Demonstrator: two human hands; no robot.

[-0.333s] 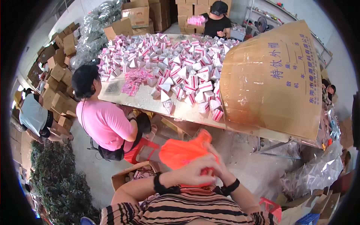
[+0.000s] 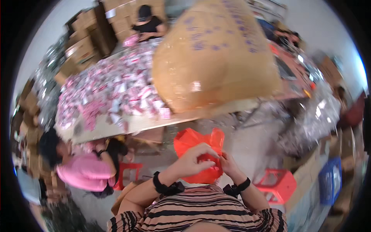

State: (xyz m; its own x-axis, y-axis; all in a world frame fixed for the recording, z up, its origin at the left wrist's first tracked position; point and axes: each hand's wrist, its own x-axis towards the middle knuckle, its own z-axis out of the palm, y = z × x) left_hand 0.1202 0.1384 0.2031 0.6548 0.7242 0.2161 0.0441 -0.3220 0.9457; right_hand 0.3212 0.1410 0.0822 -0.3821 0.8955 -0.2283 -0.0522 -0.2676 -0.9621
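Note:
An orange-red plastic bag (image 2: 191, 141) is held up in front of my chest by both hands. My left hand (image 2: 191, 159) curls over its front, fingers closed on the plastic. My right hand (image 2: 228, 164) pinches the bag's right edge. Each wrist wears a black band. Beyond the bag stands a long table (image 2: 143, 123) covered with several small pink and white packets (image 2: 116, 91), and a big brown cardboard box (image 2: 212, 54) rests on its right end.
A person in a pink top (image 2: 83, 170) sits at the table's near left on a red stool (image 2: 127, 170). Another person in black (image 2: 148, 23) works at the far end. Red stool (image 2: 276, 185) at my right, blue crate (image 2: 330, 179), stacked cartons (image 2: 89, 42) at the left.
The view has swung to the right and blurred, so the table and box sit further left and closer. Both hands still hold the orange-red bag, which now hangs lower in front of me.

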